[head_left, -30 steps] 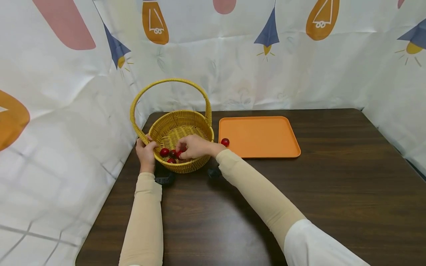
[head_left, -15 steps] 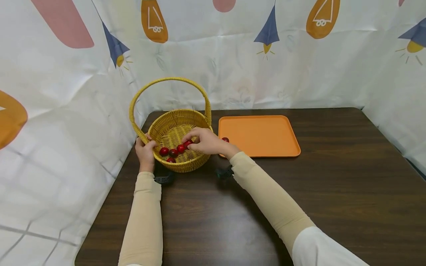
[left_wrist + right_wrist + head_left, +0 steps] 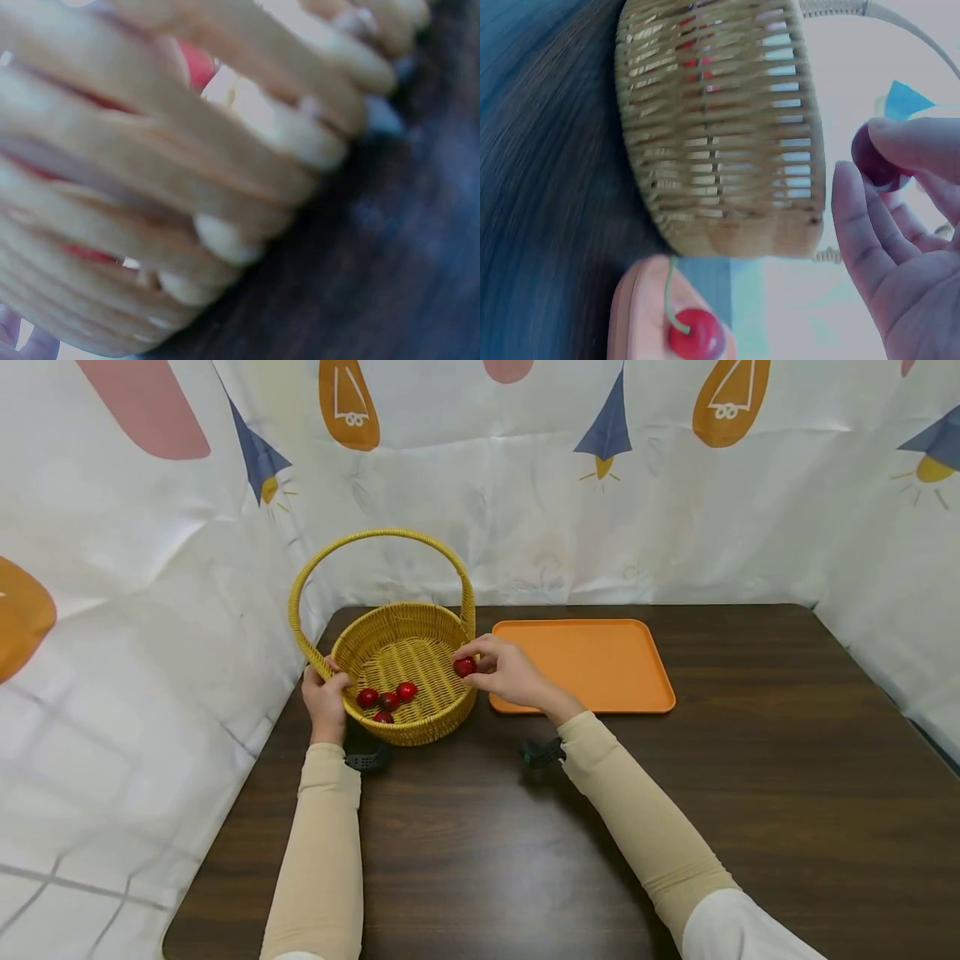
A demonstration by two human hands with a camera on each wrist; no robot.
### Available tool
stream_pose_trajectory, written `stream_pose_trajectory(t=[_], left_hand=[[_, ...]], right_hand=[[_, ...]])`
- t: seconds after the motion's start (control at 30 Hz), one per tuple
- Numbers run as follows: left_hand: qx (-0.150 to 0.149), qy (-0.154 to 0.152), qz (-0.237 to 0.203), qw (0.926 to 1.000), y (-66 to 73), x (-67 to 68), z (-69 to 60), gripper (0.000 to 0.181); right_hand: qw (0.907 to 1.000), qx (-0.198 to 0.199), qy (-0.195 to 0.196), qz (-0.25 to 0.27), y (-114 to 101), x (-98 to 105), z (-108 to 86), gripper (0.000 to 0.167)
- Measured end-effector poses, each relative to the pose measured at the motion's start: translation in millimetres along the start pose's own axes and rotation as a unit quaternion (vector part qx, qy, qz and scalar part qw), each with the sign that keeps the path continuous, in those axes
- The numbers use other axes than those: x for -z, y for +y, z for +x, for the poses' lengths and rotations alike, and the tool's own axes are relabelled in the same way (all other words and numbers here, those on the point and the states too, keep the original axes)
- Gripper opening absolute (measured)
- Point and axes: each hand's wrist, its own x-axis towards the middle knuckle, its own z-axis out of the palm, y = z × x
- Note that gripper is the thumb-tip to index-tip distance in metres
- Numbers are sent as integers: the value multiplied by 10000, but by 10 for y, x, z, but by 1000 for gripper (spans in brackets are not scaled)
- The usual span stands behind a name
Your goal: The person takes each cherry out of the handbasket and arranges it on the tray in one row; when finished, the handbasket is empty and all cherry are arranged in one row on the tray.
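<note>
While left hand (image 3: 326, 700) grips the basket (image 3: 427, 727) at 9 o'clock, right hand (image 3: 516, 677) has carried its pinched cherry (image 3: 465, 667) from mid-basket to the 3 o'clock rim, beside the tray (image 3: 600, 664). Looks nearly out; four cherries (image 3: 389, 701) remain at 7 o'clock.

In the left wrist view the basket (image 3: 187, 116) blurs — the right's crops the tray (image 3: 639, 319).

the basket (image 3: 431, 727) looks rough wicker, the cherries (image 3: 407, 692) glossy, the tray (image 3: 592, 664) smooth plastic — the table (image 3: 765, 777) satiny wood.
</note>
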Motion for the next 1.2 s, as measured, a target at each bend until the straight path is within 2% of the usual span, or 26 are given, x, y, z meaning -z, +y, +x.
stream_pose_trajectory(t=[0.1, 0.37, 0.53, 0.83, 1.2], left_hand=[[30, -6, -29, 10000, 6, -11, 3, 20], [-23, 23, -137, 9999, 11, -39, 7, 23], [-58, -44, -253, 9997, 3, -50, -22, 24], [-46, -8, -175, 9998, 15, -31, -14, 22], [49, -118, -133, 9998, 77, -19, -45, 20]], right_hand=[[9998, -85, 171, -104, 58, 64, -73, 31], [9984, -448, 350, 52, 217, 244, -192, 33], [9946, -809, 513, -401, 288, 347, -240, 34], [9881, -1074, 679, -872, 477, 437, -264, 37], [9798, -1458, 585, -1234, 679, 443, -316, 35]])
